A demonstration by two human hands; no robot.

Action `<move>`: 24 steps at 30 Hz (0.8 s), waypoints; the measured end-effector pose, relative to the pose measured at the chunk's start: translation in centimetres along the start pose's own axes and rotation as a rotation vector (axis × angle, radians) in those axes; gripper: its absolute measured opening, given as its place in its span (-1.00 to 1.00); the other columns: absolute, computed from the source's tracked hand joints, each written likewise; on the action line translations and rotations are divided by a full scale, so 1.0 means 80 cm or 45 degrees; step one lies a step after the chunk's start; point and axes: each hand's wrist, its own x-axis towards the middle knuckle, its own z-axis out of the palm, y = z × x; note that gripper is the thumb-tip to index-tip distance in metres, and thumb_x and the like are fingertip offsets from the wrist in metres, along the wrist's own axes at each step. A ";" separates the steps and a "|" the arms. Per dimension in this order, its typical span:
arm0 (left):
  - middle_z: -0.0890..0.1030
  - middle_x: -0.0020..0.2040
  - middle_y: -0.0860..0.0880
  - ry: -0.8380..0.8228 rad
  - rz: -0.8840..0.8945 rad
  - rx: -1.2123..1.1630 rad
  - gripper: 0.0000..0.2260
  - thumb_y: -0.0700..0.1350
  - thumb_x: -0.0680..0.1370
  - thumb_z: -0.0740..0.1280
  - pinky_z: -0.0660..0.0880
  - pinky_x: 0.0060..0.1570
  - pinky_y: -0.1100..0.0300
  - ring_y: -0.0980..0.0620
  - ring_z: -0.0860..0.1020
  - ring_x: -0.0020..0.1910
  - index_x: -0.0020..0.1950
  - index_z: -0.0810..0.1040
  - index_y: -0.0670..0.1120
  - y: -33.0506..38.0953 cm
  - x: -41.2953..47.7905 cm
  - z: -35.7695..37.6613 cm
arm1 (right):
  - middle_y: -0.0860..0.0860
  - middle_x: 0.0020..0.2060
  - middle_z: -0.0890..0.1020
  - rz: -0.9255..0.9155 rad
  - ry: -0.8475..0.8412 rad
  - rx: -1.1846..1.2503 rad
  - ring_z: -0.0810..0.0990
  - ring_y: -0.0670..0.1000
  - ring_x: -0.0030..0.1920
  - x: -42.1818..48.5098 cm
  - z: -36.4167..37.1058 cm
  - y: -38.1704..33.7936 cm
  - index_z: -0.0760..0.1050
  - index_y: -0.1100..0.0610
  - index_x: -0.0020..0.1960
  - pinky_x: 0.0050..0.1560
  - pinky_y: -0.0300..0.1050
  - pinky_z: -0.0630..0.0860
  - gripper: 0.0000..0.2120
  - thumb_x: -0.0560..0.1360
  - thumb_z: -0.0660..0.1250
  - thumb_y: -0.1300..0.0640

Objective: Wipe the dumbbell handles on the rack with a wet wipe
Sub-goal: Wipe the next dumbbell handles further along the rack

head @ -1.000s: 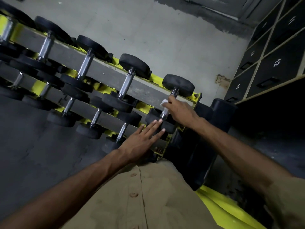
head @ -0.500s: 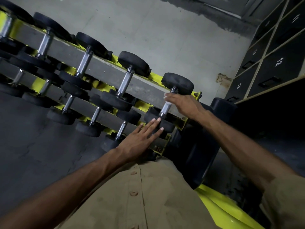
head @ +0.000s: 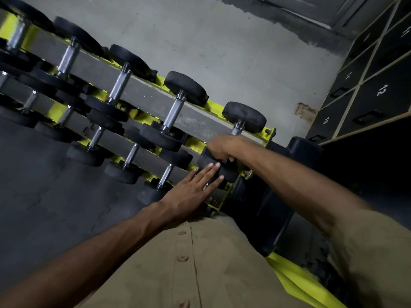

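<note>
Head view: the rightmost dumbbell lies on the top tier of the yellow rack, its long axis running from upper right down to lower left. Right hand is curled around its handle; any wipe is hidden. Left hand rests flat, fingers spread, on the rack's lower end.

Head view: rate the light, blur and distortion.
Head view: dim and uneven, lockers and right corner near black; chrome handles glint; far-left dumbbells smeared; wide lens tilts the rack; right hand hides the wipe.
</note>
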 end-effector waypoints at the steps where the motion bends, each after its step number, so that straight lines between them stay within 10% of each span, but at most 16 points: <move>1: -0.48 0.62 -0.17 -0.010 -0.004 -0.003 -0.16 -0.32 0.65 0.22 -0.06 0.66 -0.17 -0.14 -0.42 0.63 0.70 -0.31 -0.04 0.001 0.000 -0.002 | 0.04 -0.34 0.62 -0.001 -0.063 0.018 0.62 0.05 -0.37 0.000 -0.006 -0.008 0.54 0.18 -0.21 -0.29 -0.10 0.54 -0.79 0.59 0.26 0.24; 8: -0.43 0.65 -0.16 0.003 -0.002 -0.014 -0.15 -0.28 0.63 0.26 0.03 0.63 -0.21 -0.13 -0.36 0.66 0.71 -0.27 -0.03 0.002 0.002 0.000 | 0.18 -0.31 0.68 -0.085 -0.053 0.265 0.65 0.14 -0.49 -0.009 0.013 0.021 0.56 0.25 -0.01 -0.45 -0.03 0.62 -0.72 0.61 0.09 0.20; 15: -0.43 0.65 -0.17 -0.050 0.015 -0.004 -0.26 -0.23 0.68 0.12 0.00 0.64 -0.18 -0.14 -0.36 0.66 0.71 -0.29 -0.02 -0.006 -0.002 -0.011 | -0.01 -0.27 0.50 -0.236 0.630 0.066 0.52 0.13 -0.26 -0.046 0.065 0.039 0.56 0.01 0.03 -0.35 -0.10 0.38 -0.79 0.49 0.27 0.26; 19: -0.45 0.64 -0.18 -0.025 0.018 0.024 -0.19 -0.27 0.65 0.20 0.02 0.64 -0.17 -0.14 -0.37 0.65 0.71 -0.29 -0.04 -0.007 -0.001 -0.007 | -0.06 0.08 0.52 -0.236 0.926 0.300 0.61 0.04 -0.08 -0.037 0.127 0.049 0.59 -0.07 0.18 -0.25 -0.02 0.56 -0.76 0.58 0.31 0.17; 24: -0.46 0.63 -0.18 -0.018 0.028 0.014 -0.12 -0.26 0.62 0.28 -0.01 0.65 -0.16 -0.15 -0.40 0.64 0.70 -0.32 -0.05 -0.006 -0.002 -0.005 | -0.06 -0.09 0.70 -0.016 1.027 1.033 0.66 0.02 -0.09 -0.026 0.170 0.037 0.65 -0.04 0.04 -0.08 0.02 0.60 -0.83 0.48 0.38 0.09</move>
